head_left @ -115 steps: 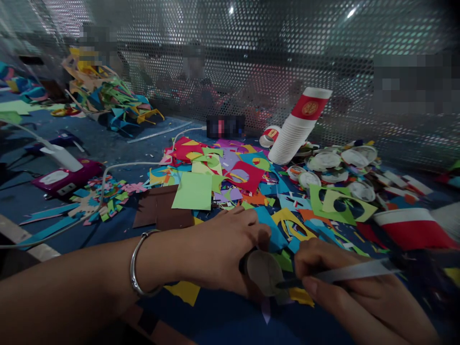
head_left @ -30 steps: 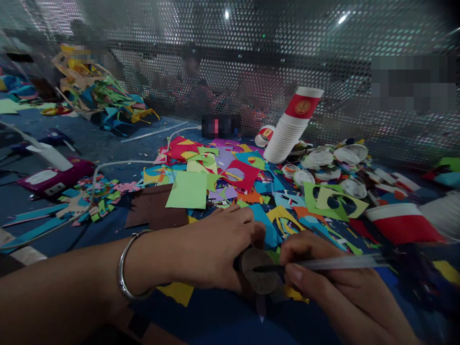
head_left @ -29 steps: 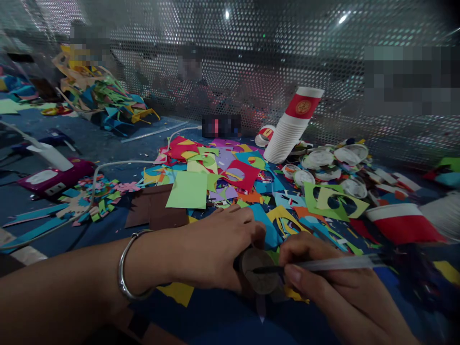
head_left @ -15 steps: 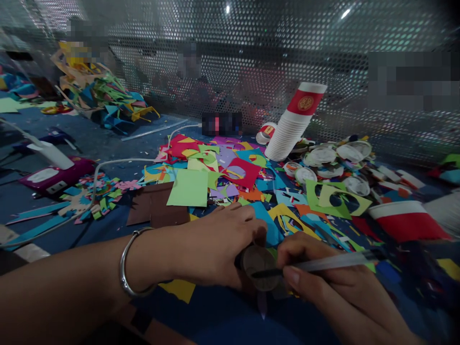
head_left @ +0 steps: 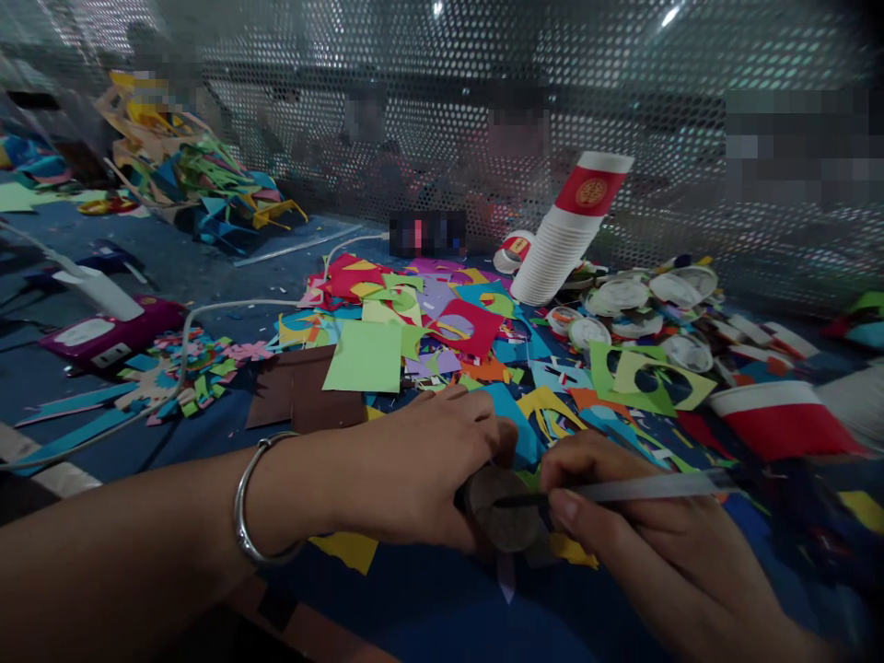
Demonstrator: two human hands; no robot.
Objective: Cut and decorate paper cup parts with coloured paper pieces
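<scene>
A small, round, greyish-brown piece (head_left: 509, 534) is grasped by the left grip (head_left: 424, 465), with its flat face turned up. A clear-barrelled pen (head_left: 653, 488) is pinched in the right grip (head_left: 635, 525); its dark tip is held over that face, and whether contact is made cannot be told. Beneath both grips, the blue counter (head_left: 442, 617) is littered with yellow scraps (head_left: 349, 550). Just beyond the left grip, brown sheets (head_left: 331, 405) are partly covered by a light green square (head_left: 365, 357); cut papers (head_left: 476, 322) are heaped behind. Beyond the right grip, round whitish pieces (head_left: 622, 296) are piled beside a leaning stack of paper cups (head_left: 552, 262), topped by a red band printed with a round gold emblem. Right of the right grip, a red-and-white cup (head_left: 780, 419) is seen.
</scene>
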